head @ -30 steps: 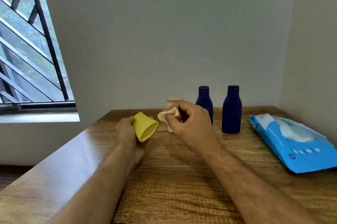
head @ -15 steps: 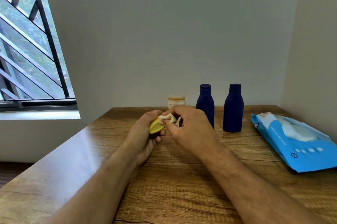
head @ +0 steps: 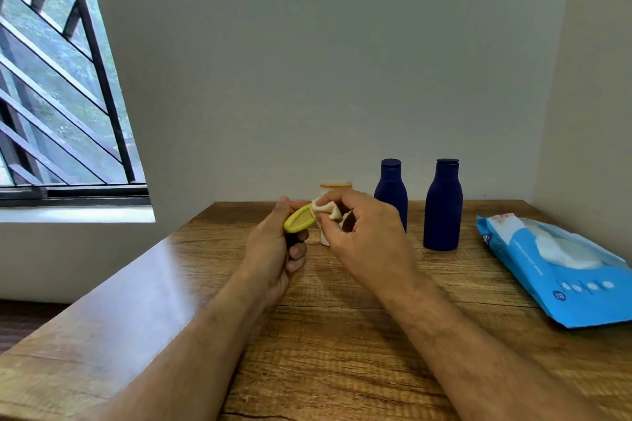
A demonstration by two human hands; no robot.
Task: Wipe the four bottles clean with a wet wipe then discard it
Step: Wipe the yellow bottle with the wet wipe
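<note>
Head view: yellow bottle (head: 300, 221) gripped in left hand (head: 273, 249), raised above table (head: 342, 335), long axis tilted away toward the wall, its end facing camera. Wet wipe (head: 326, 210) pinched in right hand (head: 362, 235), touching that end's right edge; no other view supplied.

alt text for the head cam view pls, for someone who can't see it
A person's left hand holds a small yellow bottle above a wooden table while the right hand presses a crumpled wet wipe against it. Behind stand a small pale bottle and two dark blue bottles; a blue wipes pack lies right.
</note>
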